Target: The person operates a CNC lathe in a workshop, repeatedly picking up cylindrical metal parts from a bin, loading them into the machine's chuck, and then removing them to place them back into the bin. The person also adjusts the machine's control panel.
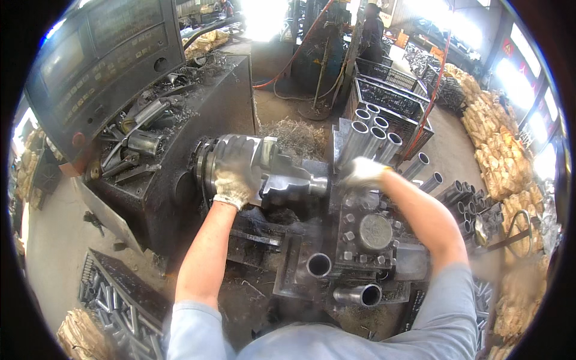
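Observation:
My left hand (234, 185), in a pale work glove, is at the front of the lathe chuck (264, 150). Motion smears its fingers, and whether they grip anything does not show. A short bright metal cylinder (318, 186) sticks out to the right of the chuck jaws. My right hand (363, 174), gloved too, is beside the bolted tool post (375, 233), just in front of several upright steel tubes (360, 127). Its fingers are blurred and partly hidden, so I cannot tell if it touches a tube. Two more tube ends (318, 264) point up near the tool post.
On the left stands the dark headstock (225, 96) with metal parts and shavings on top, below a control panel (108, 54). A bin of cut tubes (120, 312) is at lower left. Black crates (390, 99) stand behind; stacked sacks (498, 144) line the right.

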{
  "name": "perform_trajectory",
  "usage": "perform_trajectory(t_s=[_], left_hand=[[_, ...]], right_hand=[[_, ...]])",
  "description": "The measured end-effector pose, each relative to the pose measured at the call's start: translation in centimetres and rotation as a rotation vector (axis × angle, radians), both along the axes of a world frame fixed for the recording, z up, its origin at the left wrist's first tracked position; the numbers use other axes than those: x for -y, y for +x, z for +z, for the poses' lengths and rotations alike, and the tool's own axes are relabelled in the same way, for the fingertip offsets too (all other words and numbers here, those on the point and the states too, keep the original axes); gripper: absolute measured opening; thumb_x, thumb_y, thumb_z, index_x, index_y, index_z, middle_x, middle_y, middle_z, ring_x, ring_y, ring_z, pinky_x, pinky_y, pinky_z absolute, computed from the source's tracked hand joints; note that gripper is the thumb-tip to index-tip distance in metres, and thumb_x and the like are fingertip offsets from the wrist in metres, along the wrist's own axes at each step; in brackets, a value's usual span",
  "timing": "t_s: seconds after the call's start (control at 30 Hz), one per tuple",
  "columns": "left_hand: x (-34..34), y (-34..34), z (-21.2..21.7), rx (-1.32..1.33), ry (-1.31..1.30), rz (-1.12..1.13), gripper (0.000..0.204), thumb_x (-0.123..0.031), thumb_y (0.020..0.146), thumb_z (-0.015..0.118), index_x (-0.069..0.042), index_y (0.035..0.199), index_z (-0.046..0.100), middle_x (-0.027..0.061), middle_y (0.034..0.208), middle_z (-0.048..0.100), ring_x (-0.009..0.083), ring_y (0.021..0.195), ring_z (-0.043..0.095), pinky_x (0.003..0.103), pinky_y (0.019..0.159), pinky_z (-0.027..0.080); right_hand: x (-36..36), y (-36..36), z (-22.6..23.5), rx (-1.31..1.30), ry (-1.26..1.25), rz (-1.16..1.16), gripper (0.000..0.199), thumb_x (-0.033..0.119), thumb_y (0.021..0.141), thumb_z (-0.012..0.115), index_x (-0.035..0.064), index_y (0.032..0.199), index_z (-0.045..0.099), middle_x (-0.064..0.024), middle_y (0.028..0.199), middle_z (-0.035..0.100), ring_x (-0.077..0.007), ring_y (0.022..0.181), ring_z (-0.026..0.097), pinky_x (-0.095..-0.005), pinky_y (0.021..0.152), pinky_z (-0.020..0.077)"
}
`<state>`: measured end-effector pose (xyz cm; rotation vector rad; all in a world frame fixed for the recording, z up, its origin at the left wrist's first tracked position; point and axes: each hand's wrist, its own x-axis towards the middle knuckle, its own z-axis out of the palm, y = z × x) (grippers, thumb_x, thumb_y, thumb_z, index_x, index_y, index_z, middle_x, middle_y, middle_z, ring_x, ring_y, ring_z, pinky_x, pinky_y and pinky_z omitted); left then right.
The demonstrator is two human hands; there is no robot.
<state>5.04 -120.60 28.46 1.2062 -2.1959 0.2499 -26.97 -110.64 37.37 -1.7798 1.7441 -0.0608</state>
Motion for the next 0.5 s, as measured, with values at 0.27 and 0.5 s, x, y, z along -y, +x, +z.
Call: perform_trajectory(t_s=[0.27,0.5], left_hand=[[-1.0,0.2,0.4,-0.047,-0.145,-0.061,0.064,-0.019,0.076,0.078,-0.009,0.137,0.063,0.0139,0.146,0.061,0.0352,0.144,0.050,0.052,0.126,0.032],[-1.1,0.2,0.3,-0.019,-0.044,-0.030,0.066,-0.024,0.078,0.077,-0.012,0.141,0.062,0.0095,0.150,0.059,0.0334,0.146,0.049,0.053,0.126,0.030]], right_hand=[[8.1,2.6,-1.5,-0.481,-0.293,-0.007,0.047,0.022,0.084,0.072,-0.0007,0.126,0.070,-0.0243,0.114,0.077,-0.0396,0.104,0.075,-0.0475,0.092,0.0605],[6.9,0.6,-7.6,-0.080,0.193,0.289,0.058,0.048,0.079,0.087,-0.0041,0.103,0.076,-0.0186,0.098,0.080,-0.0259,0.087,0.077,-0.0392,0.081,0.0623]])
